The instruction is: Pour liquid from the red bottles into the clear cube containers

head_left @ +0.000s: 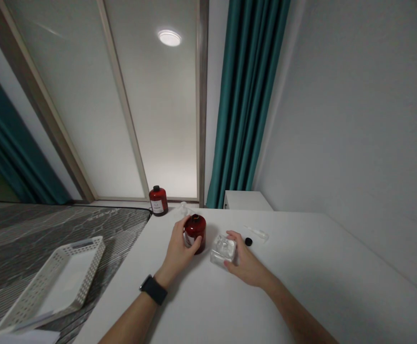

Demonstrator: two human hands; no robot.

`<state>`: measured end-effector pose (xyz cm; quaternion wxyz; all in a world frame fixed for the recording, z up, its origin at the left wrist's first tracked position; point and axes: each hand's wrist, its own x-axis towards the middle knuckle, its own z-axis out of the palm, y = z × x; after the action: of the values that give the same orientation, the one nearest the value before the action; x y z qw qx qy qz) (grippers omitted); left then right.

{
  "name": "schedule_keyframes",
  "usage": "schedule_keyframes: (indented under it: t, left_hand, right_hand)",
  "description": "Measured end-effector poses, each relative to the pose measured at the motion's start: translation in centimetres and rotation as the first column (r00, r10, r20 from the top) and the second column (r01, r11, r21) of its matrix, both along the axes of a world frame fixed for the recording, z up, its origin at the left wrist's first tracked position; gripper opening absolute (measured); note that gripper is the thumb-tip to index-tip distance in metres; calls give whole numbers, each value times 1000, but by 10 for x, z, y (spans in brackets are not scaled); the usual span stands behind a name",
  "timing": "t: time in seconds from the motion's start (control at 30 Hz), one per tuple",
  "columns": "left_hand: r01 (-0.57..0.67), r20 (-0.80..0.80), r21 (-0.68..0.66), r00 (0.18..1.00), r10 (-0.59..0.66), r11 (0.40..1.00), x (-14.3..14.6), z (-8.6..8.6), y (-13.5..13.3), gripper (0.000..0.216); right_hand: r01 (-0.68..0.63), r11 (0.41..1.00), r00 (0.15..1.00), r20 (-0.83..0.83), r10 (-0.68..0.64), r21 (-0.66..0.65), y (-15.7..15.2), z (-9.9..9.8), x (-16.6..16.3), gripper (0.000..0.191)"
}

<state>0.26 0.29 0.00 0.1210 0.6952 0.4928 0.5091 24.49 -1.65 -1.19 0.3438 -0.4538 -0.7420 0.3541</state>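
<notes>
My left hand (180,246), with a dark watch on its wrist, is wrapped round a dark red bottle (198,227) with a white label. That bottle stands upright on the white table (201,306), its neck uncapped. Just right of it, my right hand (243,260) grips a clear, square-sided bottle (223,248) between thumb and fingers. A small black cap (249,241) lies beyond the right hand's knuckles. Near the cap rests a clear, slender item (260,233) that resembles a dropper.
At the table's far left corner stands a second red bottle (158,201) with a black cap. Beside it is a small whitish, translucent object (184,209), its kind unclear. A white perforated basket (83,286) sits on the grey patterned surface (122,224) at left. Behind the table is a white cabinet (246,199).
</notes>
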Motion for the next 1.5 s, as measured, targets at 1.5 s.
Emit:
schedule_keyframes:
  t: [1.5]
  left_hand:
    - [314, 397, -33, 875, -276, 949, 20, 1, -29, 67]
  right_hand:
    - [63, 987, 874, -470, -128, -151, -20, 25, -22, 82]
